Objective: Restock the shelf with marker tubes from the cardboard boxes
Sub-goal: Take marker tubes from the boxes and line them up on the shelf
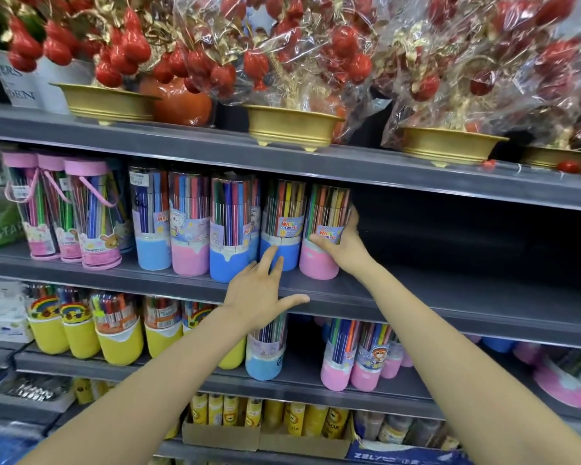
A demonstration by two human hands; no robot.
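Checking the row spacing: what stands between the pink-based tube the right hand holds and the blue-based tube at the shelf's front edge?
One blue-based marker tube, in the head view.

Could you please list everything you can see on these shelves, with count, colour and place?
Fruit trees: several, red and gold, wrapped, gold bowls, top shelf.
Pink-lidded tubes: three, middle shelf, left.
Marker tubes: five, blue or pink bases, middle shelf, centre.
Yellow tubes: several, lower shelf, left.
Lower tubes: several, pink or blue bases, lower shelf, right.
Cardboard boxes: two, brown, yellow packs inside, bottom.
Shelf: grey, right part bare.
Left hand: fingers spread, at blue tube.
Right hand: grip on pink-based tube.
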